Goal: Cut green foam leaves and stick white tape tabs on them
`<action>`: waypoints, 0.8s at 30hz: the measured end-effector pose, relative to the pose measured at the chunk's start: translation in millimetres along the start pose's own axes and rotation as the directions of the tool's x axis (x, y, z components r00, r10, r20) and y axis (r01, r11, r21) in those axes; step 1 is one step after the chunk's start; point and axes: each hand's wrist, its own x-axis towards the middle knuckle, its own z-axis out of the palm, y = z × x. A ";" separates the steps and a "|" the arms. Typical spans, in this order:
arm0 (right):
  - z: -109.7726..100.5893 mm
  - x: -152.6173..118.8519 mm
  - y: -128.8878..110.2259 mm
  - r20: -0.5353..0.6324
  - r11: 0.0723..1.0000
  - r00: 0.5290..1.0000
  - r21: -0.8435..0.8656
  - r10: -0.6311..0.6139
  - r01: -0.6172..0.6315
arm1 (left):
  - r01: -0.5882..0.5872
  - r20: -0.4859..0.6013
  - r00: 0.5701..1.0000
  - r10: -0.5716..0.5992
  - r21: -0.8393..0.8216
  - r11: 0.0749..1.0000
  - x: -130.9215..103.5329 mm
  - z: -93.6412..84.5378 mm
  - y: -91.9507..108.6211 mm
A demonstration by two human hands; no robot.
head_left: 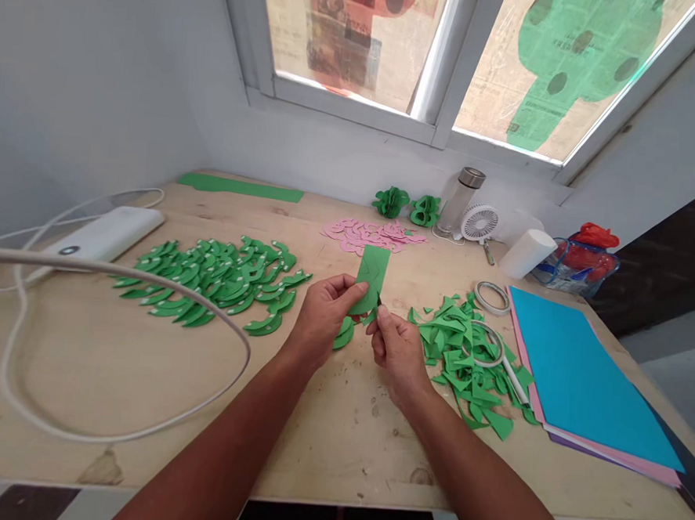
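Left hand (pixel 328 310) pinches green paper (pixel 375 263), its long axis pointing forward; right hand (pixel 398 345) grips a dark-tipped tool (pixel 379 300).

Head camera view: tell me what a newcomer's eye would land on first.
Probably the bright blue sheet at the right, topping a stack. Next come two green heaps: curved cutouts with white marks at the left, loose scraps at the right. Between them, the left hand holds a green paper strip.
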 end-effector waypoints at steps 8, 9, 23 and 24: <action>0.5 -0.1 -0.4 -0.006 1.000 1.000 0.016 -0.004 0.005 | -0.016 0.032 0.999 0.015 0.038 0.999 -1.4 0.5 0.6; 0.4 0.2 -0.1 -0.007 1.000 1.000 0.016 -0.004 0.004 | -0.017 0.037 0.999 0.015 0.045 0.999 -1.3 0.3 0.6; -2.0 1.3 -0.7 0.025 1.000 1.000 -0.010 0.012 -0.012 | -0.019 0.061 0.998 0.017 0.029 0.999 -0.1 -2.5 1.6; -2.2 1.4 -0.6 0.027 1.000 1.000 -0.011 0.013 -0.013 | -0.020 0.067 0.998 0.017 0.037 0.999 0.4 -3.2 1.6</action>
